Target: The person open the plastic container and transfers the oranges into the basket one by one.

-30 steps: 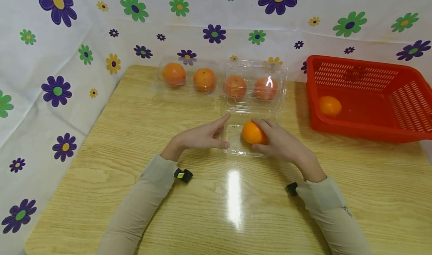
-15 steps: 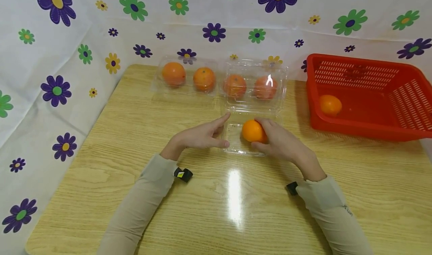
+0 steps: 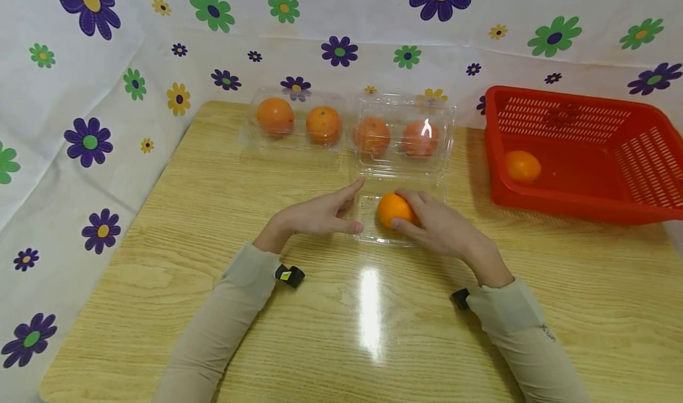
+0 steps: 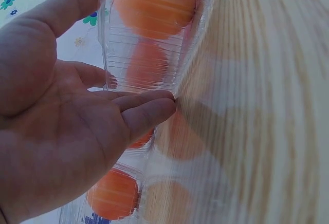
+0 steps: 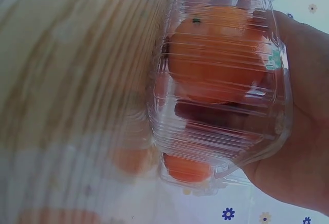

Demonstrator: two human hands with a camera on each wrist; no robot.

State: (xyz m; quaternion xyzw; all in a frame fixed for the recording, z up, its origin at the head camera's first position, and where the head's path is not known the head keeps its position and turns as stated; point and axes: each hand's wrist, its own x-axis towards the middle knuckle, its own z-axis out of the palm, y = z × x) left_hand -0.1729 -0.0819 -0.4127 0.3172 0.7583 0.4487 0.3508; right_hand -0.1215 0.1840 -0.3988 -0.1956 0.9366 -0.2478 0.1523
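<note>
An orange (image 3: 393,209) sits inside a clear plastic clamshell box (image 3: 367,219) at the middle of the table, right of the box's centre. My right hand (image 3: 448,225) reaches in from the right and grips the orange, thumb on the near side, fingers over the far side. Through the ribbed wall, the right wrist view shows this orange (image 5: 221,54) with fingers around it. My left hand (image 3: 320,216) stands at the box's left side, fingers extended and thumb apart. In the left wrist view its fingertips (image 4: 159,103) are right at the box's lower edge.
Behind, a clear box holds two oranges (image 3: 323,125); to its right, two more (image 3: 372,136) show through clear plastic. A red plastic basket (image 3: 565,204) with one orange (image 3: 522,166) stands at the right. A flowered cloth (image 3: 299,24) hangs behind the wooden table (image 3: 299,338).
The right hand has shifted the orange slightly left, and its thumb now lies across the orange's near side. The left hand has stayed in place.
</note>
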